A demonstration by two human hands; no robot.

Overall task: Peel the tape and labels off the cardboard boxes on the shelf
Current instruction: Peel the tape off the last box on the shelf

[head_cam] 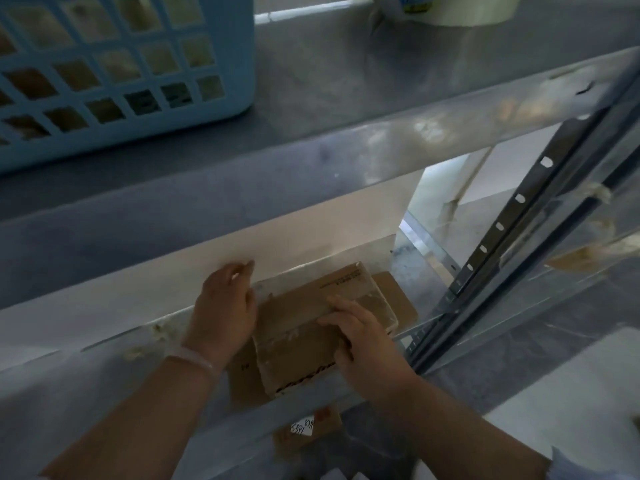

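A flat brown cardboard box (304,317) lies on the lower shelf (104,344), with clear tape along its edges and across its top. It rests on another flattened cardboard piece (398,296). My left hand (225,306) grips the box's left edge, fingers curled over the far corner. My right hand (360,337) lies on the box's right half, fingertips pressing at the tape strip (367,299) near the middle. Whether a tape end is pinched is not visible.
A blue plastic basket (121,64) stands on the upper shelf (311,109) at left, a roll of tape (464,8) at the top right. Slotted metal uprights (502,237) run diagonally on the right. A cardboard piece with a white label (304,427) lies below.
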